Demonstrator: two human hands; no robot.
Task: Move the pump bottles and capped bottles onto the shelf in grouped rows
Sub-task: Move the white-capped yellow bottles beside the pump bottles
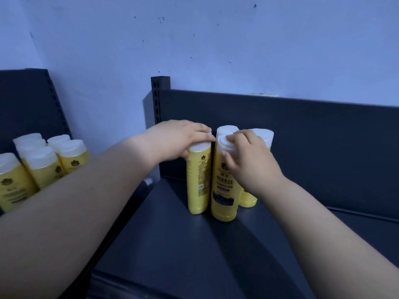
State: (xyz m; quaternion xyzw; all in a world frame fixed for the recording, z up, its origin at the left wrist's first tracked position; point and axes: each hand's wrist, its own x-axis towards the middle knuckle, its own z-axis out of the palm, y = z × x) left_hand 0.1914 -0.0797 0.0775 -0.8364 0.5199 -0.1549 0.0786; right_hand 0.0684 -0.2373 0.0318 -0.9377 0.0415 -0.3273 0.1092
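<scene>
Capped bottles (224, 182), four yellow ones with white caps, stand upright in a tight little cluster on the dark shelf (172, 244), just right of the slotted upright post (158, 100). Biggest thing around is the bluish wall (216, 39) behind the post, with a few dark specks on it. Then the shelf's dark back panel (313, 130) runs off to the right of the post, and the cluster sits in front of it. Left of the post there's a second bunch (41, 165) of the same yellow bottles, several packed together and partly hidden behind the left forearm. Left hand (179, 137) sits on top of the left bottle (199, 182), the one nearest the post. Its fingers are draped over the cap and the thumb is hooked on the side, so it's got hold of it from above. Right hand (248, 160) is curled round the cap of the front bottle (223, 197), the one with HERBAL on the label, with the thumb pressed at the neck. Those two bottles are just beside each other, touching or nearly, can't tell which. The other two are tucked behind the front one, one of them further from the post, with mostly just the caps showing
</scene>
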